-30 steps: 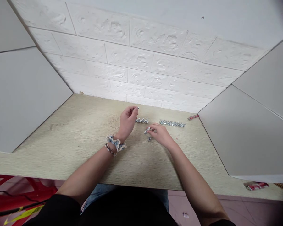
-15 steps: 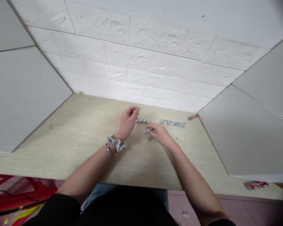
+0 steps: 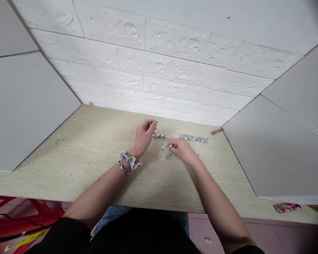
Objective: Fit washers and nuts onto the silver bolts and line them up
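Observation:
My left hand (image 3: pixel 145 133) is closed around a small metal piece whose tip pokes out past the thumb. Beside it stands a short row of metal bolts (image 3: pixel 160 135), partly hidden by the hand. Between its fingertips my right hand (image 3: pixel 182 149) pinches a small metal bolt (image 3: pixel 171 145). Just left of those fingertips lies a loose metal piece (image 3: pixel 163 147), and a nut (image 3: pixel 167 156) rests a little nearer to me. Behind my right hand a longer row of metal bolts (image 3: pixel 193 138) stretches to the right.
The pale wooden table (image 3: pixel 95 151) meets a white brick-patterned wall (image 3: pixel 159 60). Grey panels rise at left (image 3: pixel 34 109) and right (image 3: pixel 281 151). One red battery (image 3: pixel 216 131) lies at the back right, another (image 3: pixel 287 208) at the front right. A red stool (image 3: pixel 42 211) stands below left.
My right hand has moved slightly right with the bolt, away from the loose piece and the nut, which now show more fully. My left hand has stayed in place.

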